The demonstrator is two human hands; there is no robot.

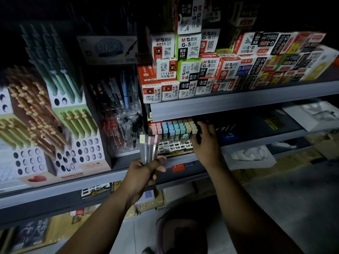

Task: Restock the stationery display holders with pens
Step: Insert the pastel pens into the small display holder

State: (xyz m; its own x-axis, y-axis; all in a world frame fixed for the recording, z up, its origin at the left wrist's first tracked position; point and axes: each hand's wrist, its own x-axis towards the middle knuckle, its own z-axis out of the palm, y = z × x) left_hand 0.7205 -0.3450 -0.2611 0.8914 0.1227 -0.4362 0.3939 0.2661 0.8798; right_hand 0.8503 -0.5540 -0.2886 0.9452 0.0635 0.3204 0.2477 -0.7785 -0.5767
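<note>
ok so big stuff first: grey shelving point(238, 105), w/ the gridded pen holder point(174, 146) sitting on the lower shelf. I'll place everything off that holder. One shelf above it is a big stack of refill boxes point(189, 70). Off to its left are the tall punched-hole displays point(88, 149) w/ green + tan pens, and a clear acrylic rack point(124, 129) just beside it. The holder has rows of pastel-capped pens point(172, 129) (pink, blue, yellowish) at the back and what looks like free slots along the front. Right hand point(205, 143) is at the holder's right end. Left hand point(145, 173) is in front of it and a bit left, carrying a bundle of pens point(148, 147) caps up, which overlaps the holder's left front corner in view. Step in hand imo = feeding that bundle into the free front slots. To do it well: steady the holder by its right end so it can't skid, peel one pen at a time off the bundle, match cap colour to the row behind, and drop it straight down so it doesn't catch the grid. It's v dim, so go by feel. Fingers: left-hand fingers point(159, 169) are wrapped tight round the bundle, thumb across the front, fully closed on it. Right-hand fingers point(200, 126) are bent against the holder's right end, but it's too dark to tell if they grip it or just rest there.
</note>
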